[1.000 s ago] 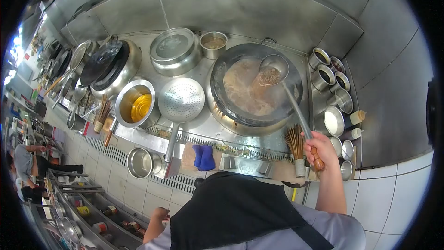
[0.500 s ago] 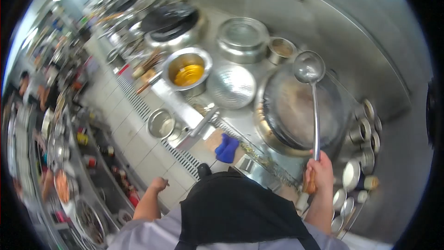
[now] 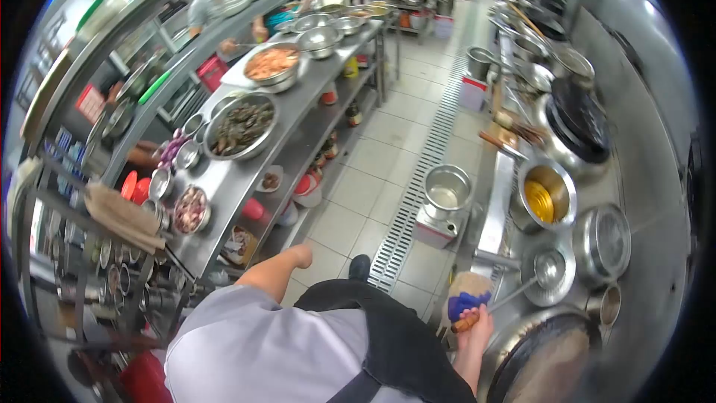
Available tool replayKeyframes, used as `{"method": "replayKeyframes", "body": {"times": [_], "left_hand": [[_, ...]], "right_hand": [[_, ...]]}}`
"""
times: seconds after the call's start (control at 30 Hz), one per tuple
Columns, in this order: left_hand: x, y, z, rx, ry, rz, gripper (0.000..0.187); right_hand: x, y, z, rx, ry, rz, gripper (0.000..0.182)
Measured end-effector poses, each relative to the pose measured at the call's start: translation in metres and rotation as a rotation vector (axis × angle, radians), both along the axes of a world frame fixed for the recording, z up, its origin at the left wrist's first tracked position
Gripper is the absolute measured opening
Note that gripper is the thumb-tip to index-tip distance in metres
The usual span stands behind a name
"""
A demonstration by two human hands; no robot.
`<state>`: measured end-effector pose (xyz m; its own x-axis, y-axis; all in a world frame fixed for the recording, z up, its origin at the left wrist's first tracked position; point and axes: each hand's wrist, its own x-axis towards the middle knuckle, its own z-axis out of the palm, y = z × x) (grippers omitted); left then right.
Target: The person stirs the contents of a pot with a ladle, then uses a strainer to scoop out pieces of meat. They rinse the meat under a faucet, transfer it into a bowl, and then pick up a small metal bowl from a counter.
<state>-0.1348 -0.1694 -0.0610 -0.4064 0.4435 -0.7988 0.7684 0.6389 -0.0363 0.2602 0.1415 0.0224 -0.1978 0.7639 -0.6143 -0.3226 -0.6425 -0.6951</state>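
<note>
My right hand (image 3: 476,328) is closed round the wooden handle of a long metal ladle (image 3: 550,269), whose bowl is over a perforated metal strainer (image 3: 564,295). Just behind the hand lies a blue cloth (image 3: 468,304) on the stove edge. A large wok (image 3: 514,343) sits near my right forearm. My left hand (image 3: 300,255) hangs over the floor beside the steel table, its fingers mostly hidden. Behind the strainer stands a pot (image 3: 568,218) with yellow liquid.
On the left, a steel table (image 3: 287,116) holds bowls of orange food (image 3: 271,63), dark shellfish (image 3: 242,128) and cut pieces (image 3: 192,209). A pot (image 3: 447,189) stands beside the floor drain (image 3: 406,235). Another person (image 3: 205,7) is behind the shelves.
The view has swung left, bringing the steel table close into view. My right hand still holds the ladle, whose bowl has moved from above the wok to over the strainer.
</note>
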Motion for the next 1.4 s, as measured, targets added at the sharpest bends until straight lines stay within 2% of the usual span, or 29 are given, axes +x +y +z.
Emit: {"method": "replayKeyframes", "body": {"times": [0.03, 0.07, 0.1, 0.17, 0.2, 0.23, 0.3, 0.37, 0.47, 0.57, 0.63, 0.67, 0.7, 0.77, 0.9, 0.97, 1.03, 1.07, 1.1, 1.17, 1.3, 1.4], "left_hand": [[0.006, -0.021, 0.001, -0.057, -0.008, -0.004, 0.024], [0.002, -0.056, -0.032, -0.038, -0.051, -0.189, 0.023], [0.011, -0.063, -0.018, -0.022, -0.057, -0.151, 0.023], [0.029, -0.08, 0.015, -0.12, -0.122, 0.582, 0.024], [0.031, -0.093, 0.01, -0.105, -0.132, 0.613, 0.024], [0.033, -0.108, 0.004, -0.082, -0.153, 0.712, 0.024], [0.033, -0.128, -0.006, -0.047, -0.181, 0.831, 0.025], [0.028, -0.151, -0.016, 0.046, -0.265, 0.906, 0.025], [0.013, -0.178, -0.037, 0.126, -0.276, 1.037, 0.025], [-0.013, -0.197, -0.042, 0.137, -0.306, 1.05, 0.025], [-0.027, -0.205, -0.037, 0.166, -0.316, 1.044, 0.024], [-0.036, -0.209, -0.034, 0.192, -0.32, 1.036, 0.023], [-0.044, -0.215, -0.034, 0.197, -0.323, 1.036, 0.023], [-0.057, -0.227, -0.036, 0.219, -0.346, 1.026, 0.023], [-0.057, -0.28, -0.11, 0.294, -0.414, 1.102, 0.025], [-0.043, -0.303, -0.13, 0.282, -0.356, 0.828, 0.023], [-0.015, -0.342, -0.196, 0.242, -0.365, 0.621, 0.018], [-0.013, -0.348, -0.169, 0.251, -0.37, 0.341, 0.02], [-0.007, -0.35, -0.113, 0.256, -0.372, 0.061, 0.023], [0.016, -0.349, -0.09, 0.08, -0.457, 1.368, 0.023], [0.039, -0.36, -0.09, 0.013, -0.533, 1.478, 0.025], [0.042, -0.354, -0.058, 0.045, -0.533, 1.568, 0.026]], "right_hand": [[0.0, 0.005, -0.006, 0.024, -0.057, 0.014, 0.012], [0.003, 0.007, -0.008, 0.046, -0.048, 0.059, 0.014], [0.006, 0.012, -0.007, 0.072, -0.041, 0.106, 0.016], [0.018, 0.026, -0.008, 0.083, -0.058, 0.209, 0.017], [0.023, 0.033, -0.008, 0.081, -0.069, 0.27, 0.017], [0.028, 0.042, -0.009, 0.066, -0.176, 0.306, 0.029], [0.0, 0.033, 0.027, 0.286, -0.46, 0.164, 0.042], [-0.05, 0.024, 0.086, 0.436, -0.297, 0.128, 0.042], [-0.134, -0.001, 0.177, 0.651, 0.223, 0.539, 0.04], [-0.23, -0.081, 0.276, 0.916, 0.724, 0.87, 0.034], [-0.271, -0.128, 0.33, 0.92, 1.031, 1.149, 0.03], [-0.291, -0.155, 0.35, 0.918, 1.16, 1.167, 0.027], [-0.307, -0.18, 0.363, 0.913, 1.288, 1.182, 0.024], [-0.331, -0.221, 0.367, 0.741, 1.443, 1.257, 0.03], [-0.39, -0.261, 0.38, 0.68, 1.563, 1.343, 0.025], [-0.41, -0.27, 0.374, 0.607, 1.614, 1.5, 0.025], [-0.424, -0.279, 0.375, 0.568, 1.63, 1.578, 0.026], [-0.431, -0.286, 0.377, 0.553, 1.66, 1.514, 0.028], [-0.437, -0.29, 0.377, 0.535, 1.688, 1.448, 0.029], [-0.456, -0.294, 0.376, 0.488, 1.733, 1.476, 0.029], [-0.491, -0.293, 0.368, 0.366, 1.822, 1.568, 0.028], [-0.52, -0.287, 0.362, 0.282, 1.889, 1.611, 0.028]]}}
